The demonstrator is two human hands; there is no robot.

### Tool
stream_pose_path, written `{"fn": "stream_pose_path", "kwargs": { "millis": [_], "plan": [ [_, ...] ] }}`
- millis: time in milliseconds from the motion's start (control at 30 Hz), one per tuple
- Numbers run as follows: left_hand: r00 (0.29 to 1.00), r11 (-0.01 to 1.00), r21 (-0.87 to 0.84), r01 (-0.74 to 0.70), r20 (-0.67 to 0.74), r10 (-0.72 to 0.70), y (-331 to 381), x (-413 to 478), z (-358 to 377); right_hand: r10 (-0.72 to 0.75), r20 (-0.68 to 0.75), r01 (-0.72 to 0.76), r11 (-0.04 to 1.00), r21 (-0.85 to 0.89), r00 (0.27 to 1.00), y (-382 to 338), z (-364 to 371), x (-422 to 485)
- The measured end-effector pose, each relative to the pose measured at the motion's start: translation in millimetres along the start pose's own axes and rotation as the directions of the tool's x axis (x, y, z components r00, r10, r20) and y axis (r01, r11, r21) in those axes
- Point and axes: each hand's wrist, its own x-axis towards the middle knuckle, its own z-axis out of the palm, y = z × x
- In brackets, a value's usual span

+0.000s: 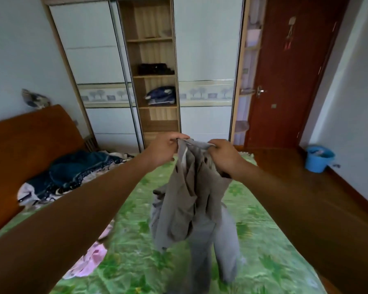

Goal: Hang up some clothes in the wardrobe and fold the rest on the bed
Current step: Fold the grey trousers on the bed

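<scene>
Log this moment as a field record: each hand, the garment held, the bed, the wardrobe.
left hand: pinches the top edge of the grey garment
right hand: grips the same edge, close beside the left
grey garment: hangs bunched above the bed
bed: green floral cover; dark blue clothes near the headboard
wardrobe: middle section open, folded clothes on two shelves

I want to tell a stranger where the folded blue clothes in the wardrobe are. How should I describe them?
Find the wardrobe; between its white sliding doors is an open column of wooden shelves. The folded blue clothes lie on the shelf level with the doors' tree-patterned band. The pile one shelf higher is black.
</scene>
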Motion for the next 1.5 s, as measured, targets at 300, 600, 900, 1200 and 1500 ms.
{"fn": "stream_pose_path", "kwargs": {
  "millis": [300, 600, 900, 1200, 1500],
  "plan": [
    [0.929, 0.981, -0.003, 0.193, 0.321, -0.182, -24, -19, 45, 0.201, -0.095, -0.172, 0.954, 0.246, 0.975, 0, -24, 23],
    [0.94, 0.853, 0.489, 0.184, 0.164, -0.298, -133, -48, 87, 0.26, 0.114, -0.268, 0.961, 0.062, 0.959, 39, -46, -9],
    [0.98, 0.922, 0.34, -0.183, -0.01, 0.199, -130, -28, 32, 0.075, 0.111, -0.007, 0.856, -0.516, 0.991, 102, -69, -46],
    [0.943, 0.749, 0.592, -0.298, 0.305, 0.134, -124, -26, -19, 0.098, 0.413, 0.301, 0.538, -0.787, 0.906, 126, -46, -88],
    [0.866, 0.581, 0.749, -0.319, 0.479, -0.142, -130, -51, -29, -0.081, 0.66, 0.66, 0.209, -0.722, 0.747, 155, -16, -91]
  ]
}}
